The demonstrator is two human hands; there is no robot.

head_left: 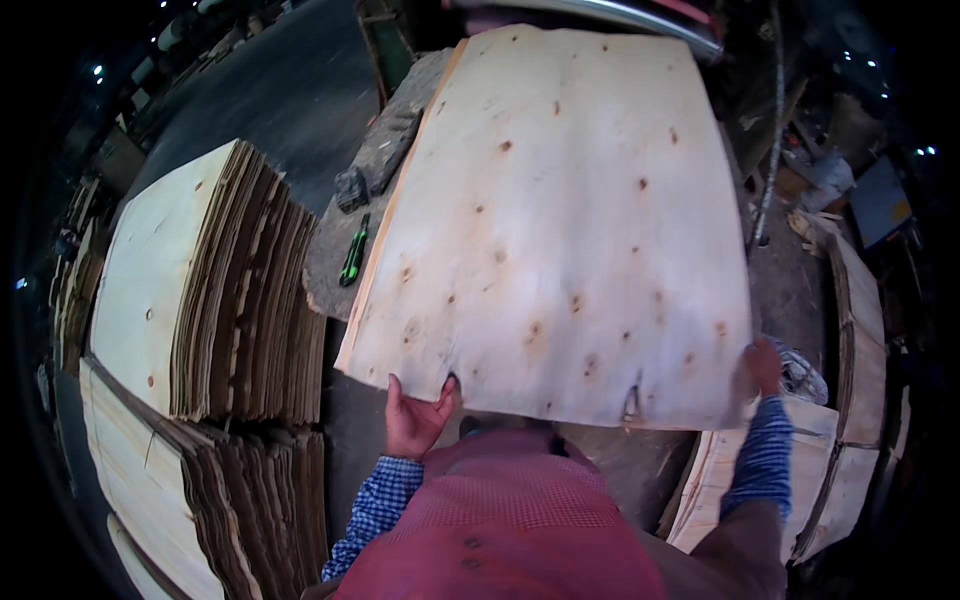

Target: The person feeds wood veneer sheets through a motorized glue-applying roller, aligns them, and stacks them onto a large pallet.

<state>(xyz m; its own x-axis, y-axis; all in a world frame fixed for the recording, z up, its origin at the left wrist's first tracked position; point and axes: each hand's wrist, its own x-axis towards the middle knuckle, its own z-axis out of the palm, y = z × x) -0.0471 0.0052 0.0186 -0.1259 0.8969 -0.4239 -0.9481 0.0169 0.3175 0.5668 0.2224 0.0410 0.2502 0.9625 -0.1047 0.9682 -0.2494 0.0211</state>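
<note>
A broad pale wood veneer sheet, dotted with brown knots, lies in front of me, with more sheet edges showing along its left side. Below its near edge, toward the left corner, my left hand has thumb and fingers apart, the fingertips touching the edge. My right hand, slightly blurred, grips the sheet at its near right corner. The near edge has a small dark split close to the right hand. Left of the sheet, a green and black utility knife rests on the worn bench top.
Tall veneer stacks stand at my left, one above another. At the lower right are more veneer sheets and a further stack. A dark lump sits beyond the knife. A metal roller crosses the far end; a thin pole stands at right.
</note>
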